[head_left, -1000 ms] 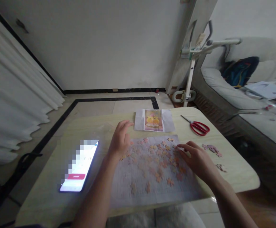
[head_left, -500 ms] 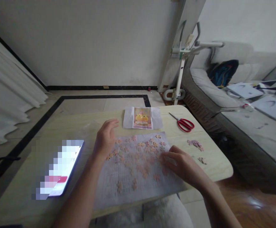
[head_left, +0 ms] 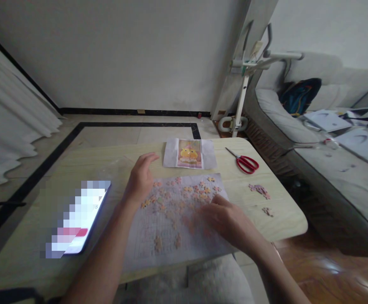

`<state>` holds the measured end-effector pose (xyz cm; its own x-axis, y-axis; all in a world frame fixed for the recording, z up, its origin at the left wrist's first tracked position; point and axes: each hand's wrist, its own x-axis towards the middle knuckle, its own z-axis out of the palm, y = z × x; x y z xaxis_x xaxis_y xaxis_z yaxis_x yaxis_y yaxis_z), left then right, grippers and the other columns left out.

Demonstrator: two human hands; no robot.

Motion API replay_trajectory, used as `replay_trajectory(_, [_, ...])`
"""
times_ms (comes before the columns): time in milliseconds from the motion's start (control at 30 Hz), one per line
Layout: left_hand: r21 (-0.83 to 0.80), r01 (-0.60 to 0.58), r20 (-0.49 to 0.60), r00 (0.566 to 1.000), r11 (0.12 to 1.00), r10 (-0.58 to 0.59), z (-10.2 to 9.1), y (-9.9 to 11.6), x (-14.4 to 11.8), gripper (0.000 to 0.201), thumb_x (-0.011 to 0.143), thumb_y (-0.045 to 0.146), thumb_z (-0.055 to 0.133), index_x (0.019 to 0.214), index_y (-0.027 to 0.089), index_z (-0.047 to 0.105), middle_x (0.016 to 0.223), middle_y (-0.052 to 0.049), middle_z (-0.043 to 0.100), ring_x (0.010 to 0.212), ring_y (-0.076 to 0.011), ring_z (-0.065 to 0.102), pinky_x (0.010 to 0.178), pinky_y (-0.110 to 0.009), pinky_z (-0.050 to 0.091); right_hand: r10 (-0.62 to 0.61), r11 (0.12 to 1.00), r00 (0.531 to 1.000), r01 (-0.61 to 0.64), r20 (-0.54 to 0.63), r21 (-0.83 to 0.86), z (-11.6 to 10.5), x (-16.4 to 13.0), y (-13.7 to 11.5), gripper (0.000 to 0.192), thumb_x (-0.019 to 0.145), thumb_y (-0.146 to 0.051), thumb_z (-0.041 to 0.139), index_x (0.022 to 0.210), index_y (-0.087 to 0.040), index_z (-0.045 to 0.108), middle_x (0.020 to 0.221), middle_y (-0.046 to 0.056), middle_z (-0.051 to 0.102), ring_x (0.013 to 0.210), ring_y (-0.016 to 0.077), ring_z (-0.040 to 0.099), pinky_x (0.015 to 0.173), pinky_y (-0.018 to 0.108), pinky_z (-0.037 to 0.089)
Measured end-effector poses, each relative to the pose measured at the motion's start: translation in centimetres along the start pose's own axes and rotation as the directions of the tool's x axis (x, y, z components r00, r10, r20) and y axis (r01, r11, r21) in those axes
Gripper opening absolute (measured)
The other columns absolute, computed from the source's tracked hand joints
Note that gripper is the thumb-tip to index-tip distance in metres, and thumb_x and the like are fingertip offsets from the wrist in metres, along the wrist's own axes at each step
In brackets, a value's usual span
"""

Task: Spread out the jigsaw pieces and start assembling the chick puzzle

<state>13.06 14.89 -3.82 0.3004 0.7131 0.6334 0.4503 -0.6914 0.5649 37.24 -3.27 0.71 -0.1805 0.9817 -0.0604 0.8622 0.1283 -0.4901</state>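
Note:
Jigsaw puzzle pieces (head_left: 199, 192) in yellow, orange and pink lie scattered over a thin whitish sheet (head_left: 146, 257) on the table. At the sheet's upper left, my left hand (head_left: 141, 177) is raised with its fingers loosely stretched and nothing visible in them. My right hand (head_left: 223, 219) is low over the pieces on the sheet's right half. Its fingertips are blurred and partly hidden, so whether they hold a piece cannot be made out. Beyond the sheet lies a paper with a printed yellow cartoon picture (head_left: 189, 153).
Red-handled scissors (head_left: 247, 164) lie at the table's (head_left: 285, 219) back right. Two small groups of pieces, a larger one (head_left: 260, 191) and a smaller one (head_left: 267, 212), sit near the right edge. A lit phone or tablet (head_left: 82, 219) lies at the left, with clear plastic (head_left: 114, 166) beyond it.
My right hand has moved left across the sheet, its fingers now further in over the pieces. My left hand stays nearly in place. The view has shifted slightly.

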Motion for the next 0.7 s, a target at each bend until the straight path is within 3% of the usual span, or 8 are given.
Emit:
replay_trajectory(267, [0.063,0.006,-0.001,1.0,0.998,-0.006,-0.3,0.6,0.1,0.053,0.068,0.0,0.036,0.11,0.019,0.06,0.116,-0.008,0.06,0.114,-0.0219,0.055,0.099,-0.042,0.048,-0.114,0.993,0.993,0.114,-0.02,-0.007,1.3,0.3,-0.9,0.022,0.094,-0.03,0.053,0.079,-0.019,0.065,0.082,0.001,0.053,0.062,0.0085,0.049,0.057,0.022,0.037])
replay_trajectory(500, [0.076,0.024,-0.035,0.999,0.997,-0.021,-0.3,0.9,0.3,0.047,0.071,-0.001,0.038,0.108,0.017,0.062,0.113,-0.009,0.059,0.113,-0.0234,0.056,0.095,-0.041,0.051,-0.11,0.986,0.993,0.104,-0.04,-0.131,2.0,1.1,-1.3,0.02,0.093,-0.027,0.055,0.076,-0.019,0.063,0.08,0.0,0.053,0.059,0.0086,0.045,0.053,0.023,0.029])
replay_trajectory(700, [0.132,0.037,-0.072,0.997,0.991,-0.028,-0.4,1.2,0.4,0.039,0.075,0.002,0.041,0.103,0.017,0.063,0.108,-0.009,0.062,0.107,-0.0227,0.058,0.097,-0.041,0.048,-0.093,0.994,0.995,0.091,-0.03,-0.055,1.6,0.6,-1.4,0.021,0.095,-0.023,0.049,0.08,-0.019,0.063,0.083,0.002,0.053,0.064,0.0098,0.048,0.058,0.022,0.036])
